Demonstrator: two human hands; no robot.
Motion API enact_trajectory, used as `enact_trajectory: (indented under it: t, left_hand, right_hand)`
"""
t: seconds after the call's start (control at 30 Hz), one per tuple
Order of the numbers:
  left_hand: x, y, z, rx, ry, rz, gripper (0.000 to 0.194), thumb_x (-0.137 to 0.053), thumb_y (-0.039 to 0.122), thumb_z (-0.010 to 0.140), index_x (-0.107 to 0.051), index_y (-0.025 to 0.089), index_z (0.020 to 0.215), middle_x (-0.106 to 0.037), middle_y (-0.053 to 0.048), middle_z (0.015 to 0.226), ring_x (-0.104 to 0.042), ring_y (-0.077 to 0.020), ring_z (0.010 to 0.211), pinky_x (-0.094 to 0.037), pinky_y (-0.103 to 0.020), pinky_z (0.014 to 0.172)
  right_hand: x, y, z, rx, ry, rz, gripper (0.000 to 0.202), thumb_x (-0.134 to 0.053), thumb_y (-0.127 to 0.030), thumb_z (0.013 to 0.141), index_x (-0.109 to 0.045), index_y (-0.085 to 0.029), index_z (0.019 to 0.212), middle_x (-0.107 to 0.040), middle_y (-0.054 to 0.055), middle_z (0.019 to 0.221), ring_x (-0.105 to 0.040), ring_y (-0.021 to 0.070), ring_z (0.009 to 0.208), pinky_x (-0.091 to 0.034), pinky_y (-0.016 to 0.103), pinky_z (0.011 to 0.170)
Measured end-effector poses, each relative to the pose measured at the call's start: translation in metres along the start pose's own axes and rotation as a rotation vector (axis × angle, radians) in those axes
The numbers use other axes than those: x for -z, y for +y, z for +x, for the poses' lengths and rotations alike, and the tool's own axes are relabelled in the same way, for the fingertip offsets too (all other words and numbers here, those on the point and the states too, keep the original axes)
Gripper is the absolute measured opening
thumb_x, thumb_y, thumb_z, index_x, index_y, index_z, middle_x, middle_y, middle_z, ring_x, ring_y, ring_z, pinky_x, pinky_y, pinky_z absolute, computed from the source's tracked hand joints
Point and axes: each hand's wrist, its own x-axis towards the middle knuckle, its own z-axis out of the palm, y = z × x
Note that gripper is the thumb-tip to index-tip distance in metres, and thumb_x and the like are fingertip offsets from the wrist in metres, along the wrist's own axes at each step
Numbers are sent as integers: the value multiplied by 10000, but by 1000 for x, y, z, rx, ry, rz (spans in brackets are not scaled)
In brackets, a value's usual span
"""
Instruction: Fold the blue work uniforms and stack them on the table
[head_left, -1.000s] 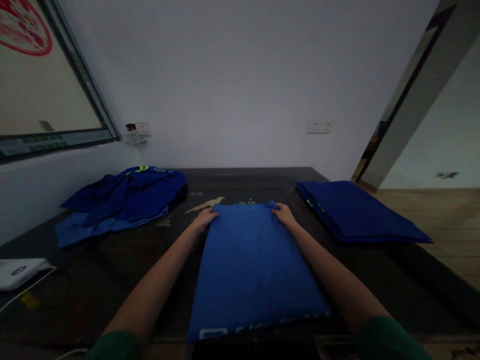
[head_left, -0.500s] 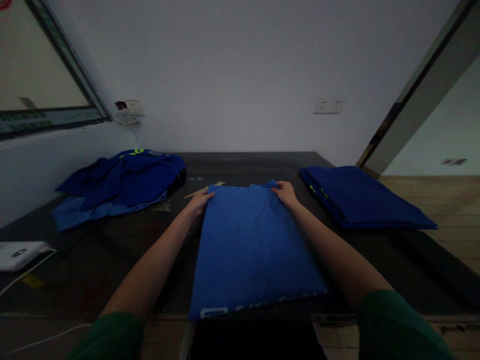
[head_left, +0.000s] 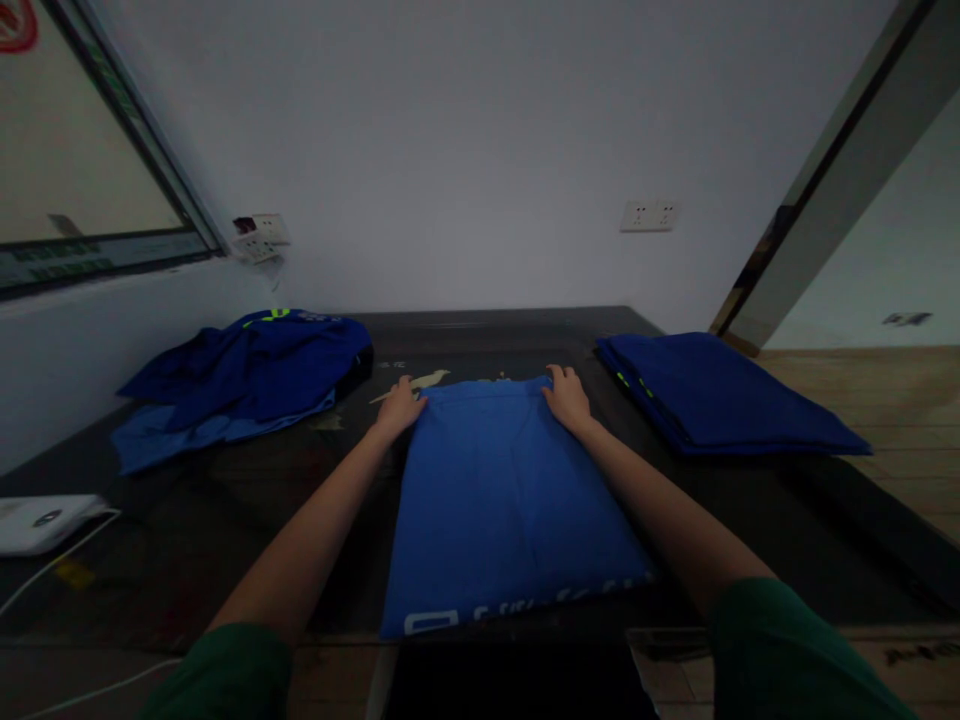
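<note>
- Both hands, as I watch them in the head view, rest at the 2 far corners of a light-blue folded garment, neither clenched.
- Left hand: fingers loose and parted from the thumb, which I see against the garment's far left corner; I read it as released.
- Right hand: fingers bent and spread beyond the far right corner, thumb by the cloth's edge; I read this 1 as released too.
- I have the garment flat on the dark table, between the 2 forearms, its near end with white print close to the table's front edge.
- To the left I see a rumpled dark-blue heap lying partly over a lighter blue cloth.
- Nearer on that side sits 1 white device with a white cable.
- To the right, well apart from the garment, I see a folded dark-blue stack.
</note>
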Motion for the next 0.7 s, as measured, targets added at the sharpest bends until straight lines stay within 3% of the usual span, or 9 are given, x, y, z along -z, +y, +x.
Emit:
enact_trajectory:
  t: [0.1,0.2,0.27,0.37,0.5,0.7]
  left_hand:
    - [-10,24,-10,-125,70,234,492,-506,277,869,-459,182,1350,-422,-178,1418,-360,-361,1319,-305,-527,1062]
    - [-37,49,-24,-325,-64,380,433,-409,307,922,-499,239,1341,-392,-105,1474,-315,-319,1364,-228,-534,1112]
    - [-57,57,-32,-354,-170,400,477,-366,356,943,-416,275,1411,-306,-67,1537,-227,-315,1415,-172,-564,1125]
    - [-72,51,-38,-297,-185,411,523,-309,426,957,-311,315,1468,-227,-39,1571,-183,-298,1438,-153,-538,1138]
    - [-71,34,-35,-207,-127,420,576,-255,526,948,-290,306,1478,-290,-71,1547,-239,-279,1424,-139,-512,1148]
    - [-51,15,-35,-99,-89,446,574,-256,528,940,-351,284,1451,-331,-84,1527,-249,-290,1420,-130,-576,1132]
  right_hand:
    - [1,-20,-4,178,-1,-127,484,-454,-219,889,-463,-178,1371,-452,168,1388,-407,313,1274,-396,456,1004]
    - [-12,-41,-13,336,-175,-154,483,-377,-277,942,-421,-188,1415,-384,137,1473,-321,295,1355,-330,481,1067]
    - [-23,-45,-19,376,-300,-182,493,-332,-329,968,-375,-224,1447,-315,106,1525,-248,301,1402,-264,537,1095]
    - [-32,-34,-25,355,-381,-230,516,-292,-424,981,-297,-292,1480,-242,66,1562,-191,308,1429,-187,580,1112]
    - [-27,-5,-23,212,-357,-266,566,-251,-499,976,-259,-273,1495,-245,93,1558,-200,284,1432,-168,546,1128]
    - [-12,14,-25,81,-304,-325,565,-229,-468,980,-323,-205,1471,-275,112,1543,-181,303,1433,-101,636,1102]
